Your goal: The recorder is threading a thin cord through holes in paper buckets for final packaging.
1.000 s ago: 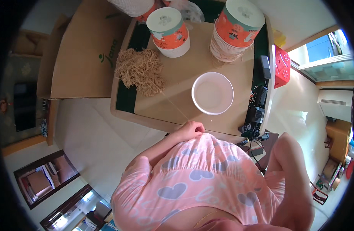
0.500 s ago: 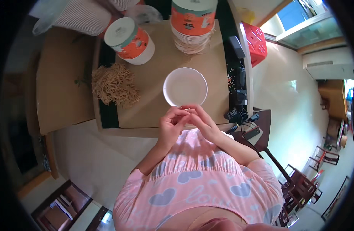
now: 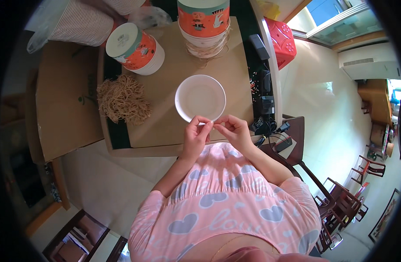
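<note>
- So, the white paper tub [image 3: 200, 98] looks super light to me, thin-walled and apparently with nothing in it. I'd bet a careless bump could send it skidding over the cardboard sheet [image 3: 161, 132] it sits on.
- Stiffness: probably springy around the lip, softer down the wall. Squeeze hard and it'd likely dent or go oval, though it's not the kind of thing that shatters. Coating might be a bit slick, hard to judge from up here.
- Best hold imo: fingers spread lightly around the outside just under the rim, or one hand each side. Pinching the lip works too, just gently.
- Where it is: open side up, straight ahead of both hands, near the front edge of the tabletop [image 3: 135, 152]. Fingertips overlap its near rim in this view; can't tell if they're actually touching it.
- Left hand [image 3: 194, 139]: thumb and index tips brought together in a pinch.
- Right hand [image 3: 236, 133]: same pinch, tips just beside the left's. Can't tell if something tiny is caught between them.
- The heap of tan strands [image 3: 123, 99] sits well off past the left hand, looking floppy and tangly.
</note>
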